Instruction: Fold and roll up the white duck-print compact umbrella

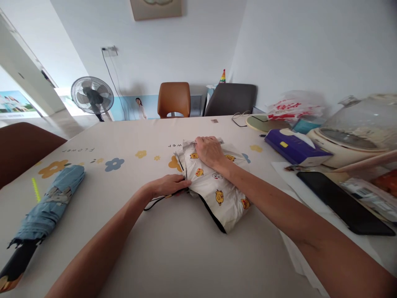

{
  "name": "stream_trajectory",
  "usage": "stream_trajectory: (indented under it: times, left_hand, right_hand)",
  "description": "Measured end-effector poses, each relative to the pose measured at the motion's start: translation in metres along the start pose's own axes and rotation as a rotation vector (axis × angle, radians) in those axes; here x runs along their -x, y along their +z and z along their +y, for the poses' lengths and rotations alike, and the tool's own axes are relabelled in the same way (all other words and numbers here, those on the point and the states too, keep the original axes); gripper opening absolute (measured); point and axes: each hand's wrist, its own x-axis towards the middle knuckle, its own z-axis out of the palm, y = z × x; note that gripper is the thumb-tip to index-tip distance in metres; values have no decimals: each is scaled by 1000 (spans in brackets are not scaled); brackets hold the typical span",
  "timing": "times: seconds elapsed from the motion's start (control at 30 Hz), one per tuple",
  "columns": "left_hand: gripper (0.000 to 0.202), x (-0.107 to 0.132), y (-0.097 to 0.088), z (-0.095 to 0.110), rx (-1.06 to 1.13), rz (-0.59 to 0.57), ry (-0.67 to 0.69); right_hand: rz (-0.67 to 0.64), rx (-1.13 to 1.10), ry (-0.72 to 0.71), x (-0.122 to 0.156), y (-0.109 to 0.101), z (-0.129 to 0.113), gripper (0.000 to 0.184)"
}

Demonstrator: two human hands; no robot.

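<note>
A white folding umbrella (208, 188) printed with yellow cartoon chicks lies on the table in front of me, its crumpled canopy loosely bunched. One canopy edge has black trim, and a thin black strap loops out on the left. My left hand (170, 185) grips it at the left, near the strap, with the thumb on the fabric; what lies under the fingers is partly hidden. My right hand (209, 151) is closed over the far part of the canopy, fingers curled into the fabric. Off to the left rests a blue folded umbrella (52, 205) with a dark handle.
On the white flower-print table (149, 252), a purple tissue box (294, 147), a black phone (344, 203), white paper and a glass-lidded pot (347, 140) crowd the right side. Glasses (240, 120) lie near the far edge. Beyond stand chairs (173, 99) and a fan (92, 96).
</note>
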Motion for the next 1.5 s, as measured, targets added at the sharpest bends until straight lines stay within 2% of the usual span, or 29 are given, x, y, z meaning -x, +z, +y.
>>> stream_trajectory:
  times: [0.13,0.27,0.43,0.5,0.6,0.7,0.8,0.9,0.97,1.03,1.17,1.33,1.5]
  left_hand:
    - [54,1,0,2,-69,0,-12]
    - [56,1,1,3,-61,-5,8]
    - [54,2,1,6,-62,-12,25]
    - [53,2,1,7,-70,-13,34]
    - [52,1,1,7,-89,-7,48]
    - [52,0,1,4,-102,19,48]
    - [52,-1,1,3,-109,12,46]
    - [52,0,1,4,-87,-23,38]
    - [53,1,1,5,-67,-23,37]
    - [52,2,2,5,-50,-15,33]
    - [54,2,1,6,-27,-26,17]
    - [53,2,1,6,-46,-13,34]
    - [54,0,1,4,-37,-9,22]
  right_hand:
    - [-74,-37,12,0,-1,0,22]
    - [-160,-86,-41,-3,1,4,22]
    - [-314,-180,-39,-22,8,24,23]
    - [-321,-207,39,-33,6,42,22]
    - [-269,-236,242,-43,-5,78,24]
    - [-275,-325,412,-39,-21,111,33]
    - [-421,-467,505,-22,-32,130,42]
    - [-593,-564,560,-1,-36,133,46]
    - [-653,-667,586,7,-37,130,42]
    - [-626,-787,608,10,-37,127,32]
    - [-441,-887,599,4,-37,120,18]
    - [-227,-862,523,4,-25,104,24]
    - [-237,-688,447,5,-9,98,6]
